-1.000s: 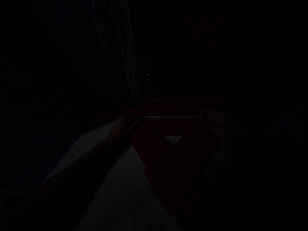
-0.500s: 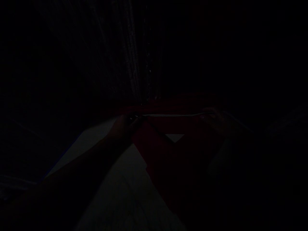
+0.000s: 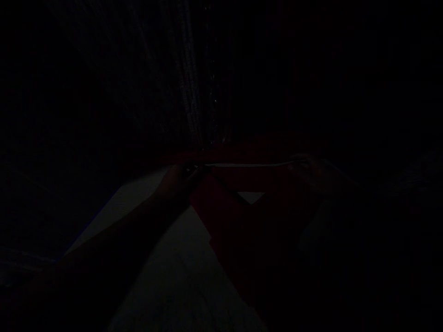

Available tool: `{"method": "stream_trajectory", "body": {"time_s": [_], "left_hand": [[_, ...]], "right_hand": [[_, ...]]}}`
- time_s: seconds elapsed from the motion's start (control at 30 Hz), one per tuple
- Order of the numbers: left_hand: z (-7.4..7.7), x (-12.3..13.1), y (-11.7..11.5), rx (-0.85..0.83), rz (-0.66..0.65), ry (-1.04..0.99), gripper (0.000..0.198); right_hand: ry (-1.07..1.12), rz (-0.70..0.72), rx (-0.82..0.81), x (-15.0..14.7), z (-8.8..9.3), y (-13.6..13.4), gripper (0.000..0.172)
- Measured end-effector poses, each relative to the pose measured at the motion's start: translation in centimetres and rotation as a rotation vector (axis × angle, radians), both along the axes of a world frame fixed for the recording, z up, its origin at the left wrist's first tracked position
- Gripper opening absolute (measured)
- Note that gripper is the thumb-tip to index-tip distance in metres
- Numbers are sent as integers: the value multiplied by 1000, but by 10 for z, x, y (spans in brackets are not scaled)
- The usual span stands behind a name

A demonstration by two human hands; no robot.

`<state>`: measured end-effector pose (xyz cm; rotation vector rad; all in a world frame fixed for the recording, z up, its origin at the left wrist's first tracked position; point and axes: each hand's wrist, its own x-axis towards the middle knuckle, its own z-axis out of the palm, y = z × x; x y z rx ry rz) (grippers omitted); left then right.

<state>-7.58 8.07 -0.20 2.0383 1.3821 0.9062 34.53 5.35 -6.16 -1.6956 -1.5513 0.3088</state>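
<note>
The scene is very dark. A dark red cloth [image 3: 238, 221] lies over a pale surface [image 3: 180, 276] in front of me. My left hand [image 3: 180, 180] rests at the cloth's far left corner, fingers closed on its edge. My right hand [image 3: 308, 171] is at the far right corner, faint in the gloom, and seems to grip the same edge. A thin pale line [image 3: 249, 164] runs between the two hands along the cloth's far edge.
A ribbed or woven dark fabric [image 3: 187, 92] hangs or lies beyond the cloth. The pale surface has a blue edge [image 3: 92, 221] on the left. Everything else is too dark to make out.
Both hands and the cloth have stayed almost where they were; the view has shifted only slightly.
</note>
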Motion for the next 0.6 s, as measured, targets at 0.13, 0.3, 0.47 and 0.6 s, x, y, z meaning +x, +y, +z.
{"method": "stream_trajectory", "body": {"time_s": [0.13,0.3,0.47,0.6], "left_hand": [[1,0,-1,-4,-7,10,52],[1,0,-1,10,-3,14,52],[2,0,-1,5,-3,29,52],[-3,-3,6,11,-6,23,55]], "right_hand": [[10,-17,7,-6,6,-2,59],[53,8,4,-6,6,-1,58],[69,-9,0,-5,4,-1,59],[76,13,-15,-6,4,-1,61]]}}
